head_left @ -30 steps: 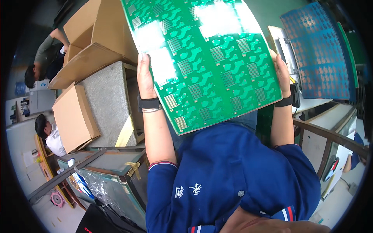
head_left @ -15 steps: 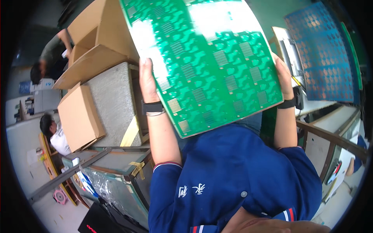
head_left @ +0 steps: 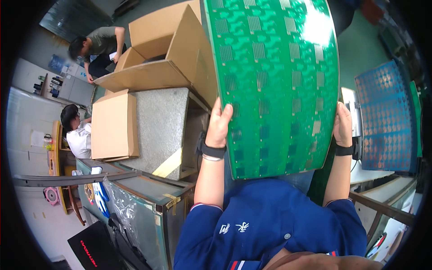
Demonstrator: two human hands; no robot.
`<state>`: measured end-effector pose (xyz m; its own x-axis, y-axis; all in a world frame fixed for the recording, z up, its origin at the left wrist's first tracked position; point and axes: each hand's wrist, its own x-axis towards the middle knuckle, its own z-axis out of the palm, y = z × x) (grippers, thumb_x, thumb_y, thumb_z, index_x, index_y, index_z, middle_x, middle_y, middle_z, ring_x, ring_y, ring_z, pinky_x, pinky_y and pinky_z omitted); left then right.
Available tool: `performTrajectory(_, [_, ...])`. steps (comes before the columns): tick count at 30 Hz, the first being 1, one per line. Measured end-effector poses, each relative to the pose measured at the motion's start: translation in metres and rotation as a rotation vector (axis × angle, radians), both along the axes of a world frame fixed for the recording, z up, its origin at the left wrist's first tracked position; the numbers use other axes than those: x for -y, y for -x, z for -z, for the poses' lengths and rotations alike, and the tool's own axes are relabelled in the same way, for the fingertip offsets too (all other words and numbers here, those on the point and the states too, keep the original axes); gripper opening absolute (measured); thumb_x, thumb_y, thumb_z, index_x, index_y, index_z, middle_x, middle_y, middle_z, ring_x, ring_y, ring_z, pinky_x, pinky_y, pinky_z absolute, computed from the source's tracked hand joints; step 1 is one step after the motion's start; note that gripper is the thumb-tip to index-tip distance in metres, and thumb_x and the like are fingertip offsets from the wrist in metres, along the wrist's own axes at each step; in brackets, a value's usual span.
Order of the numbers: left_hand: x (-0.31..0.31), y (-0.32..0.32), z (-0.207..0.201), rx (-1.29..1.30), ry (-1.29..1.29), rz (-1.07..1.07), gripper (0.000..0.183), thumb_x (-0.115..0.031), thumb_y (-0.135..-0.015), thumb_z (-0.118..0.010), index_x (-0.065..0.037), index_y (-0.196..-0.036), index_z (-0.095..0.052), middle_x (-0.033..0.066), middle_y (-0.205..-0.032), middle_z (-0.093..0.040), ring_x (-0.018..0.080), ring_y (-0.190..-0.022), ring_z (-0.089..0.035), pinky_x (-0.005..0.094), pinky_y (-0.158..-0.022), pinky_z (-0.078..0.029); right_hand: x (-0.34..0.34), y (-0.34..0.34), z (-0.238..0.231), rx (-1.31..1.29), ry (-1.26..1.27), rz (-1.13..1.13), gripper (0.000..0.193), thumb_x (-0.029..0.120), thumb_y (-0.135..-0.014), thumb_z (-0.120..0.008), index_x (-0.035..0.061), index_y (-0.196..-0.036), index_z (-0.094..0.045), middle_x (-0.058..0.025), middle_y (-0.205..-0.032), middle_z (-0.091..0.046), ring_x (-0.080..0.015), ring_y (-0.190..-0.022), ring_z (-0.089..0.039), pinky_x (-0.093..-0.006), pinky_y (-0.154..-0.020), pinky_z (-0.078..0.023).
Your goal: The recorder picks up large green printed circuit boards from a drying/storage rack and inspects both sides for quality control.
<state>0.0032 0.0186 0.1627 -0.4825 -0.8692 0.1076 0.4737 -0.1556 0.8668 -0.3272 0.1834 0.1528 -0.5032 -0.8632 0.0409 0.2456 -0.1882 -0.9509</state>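
I've got the green board [head_left: 274, 85] held up in front of me — left hand [head_left: 219, 123] clamped on its left edge, right hand [head_left: 343, 125] on the right. It's swung from tilted to nearly upright, glare now near the top — inspection angle changing.

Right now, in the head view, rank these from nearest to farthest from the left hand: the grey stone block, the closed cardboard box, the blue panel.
1. Grey stone block, just left of the left hand.
2. Closed cardboard box, farther left, lying on the block.
3. Blue panel, far right, beyond the green circuit board and the right hand.
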Motion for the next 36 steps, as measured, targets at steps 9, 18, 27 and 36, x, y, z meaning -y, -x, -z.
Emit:
performTrajectory(9, [-0.007, -0.001, 0.02, -0.038, -0.05, 0.216, 0.046, -0.024, -0.091, -0.057, -0.005, -0.13, -0.041, 0.004, -0.12, -0.053, 0.0135, -0.108, -0.05, 0.029, -0.091, -0.04, 0.0, 0.0, -0.028, -0.008, 0.13, 0.166, 0.029, 0.02, -0.094, -0.049, -0.002, -0.11, -0.056, -0.0073, -0.102, -0.063, -0.0107, -0.087, -0.059, -0.0232, -0.075, -0.048])
performTrajectory(18, [-0.001, 0.006, 0.005, 0.014, 0.003, 0.214, 0.039, -0.02, -0.09, -0.056, -0.004, -0.124, -0.047, 0.0057, -0.117, -0.056, 0.0145, -0.104, -0.054, 0.0297, -0.09, -0.042, -0.011, -0.006, -0.042, -0.019, 0.223, 0.192, 0.026, 0.018, -0.093, -0.051, -0.0021, -0.109, -0.056, -0.0061, -0.098, -0.063, -0.0104, -0.085, -0.059, -0.0228, -0.075, -0.049])
performTrajectory(27, [-0.005, 0.005, 0.011, -0.003, -0.03, 0.192, 0.037, -0.021, -0.09, -0.056, -0.003, -0.121, -0.049, 0.0054, -0.116, -0.057, 0.0142, -0.104, -0.054, 0.0293, -0.09, -0.041, -0.02, 0.0, -0.037, -0.103, 0.224, 0.147, 0.033, 0.02, -0.092, -0.055, -0.0022, -0.116, -0.052, -0.0042, -0.1, -0.062, -0.0078, -0.087, -0.057, -0.0208, -0.077, -0.045])
performTrajectory(36, [0.001, 0.008, 0.009, -0.034, 0.176, -0.097, 0.017, -0.012, -0.092, -0.052, -0.003, -0.107, -0.054, 0.0037, -0.102, -0.06, 0.0126, -0.096, -0.054, 0.0278, -0.087, -0.042, -0.012, -0.008, -0.039, -0.221, 0.236, 0.206, 0.031, 0.018, -0.092, -0.054, -0.0019, -0.116, -0.051, -0.0042, -0.105, -0.057, -0.0099, -0.095, -0.053, -0.0222, -0.085, -0.042])
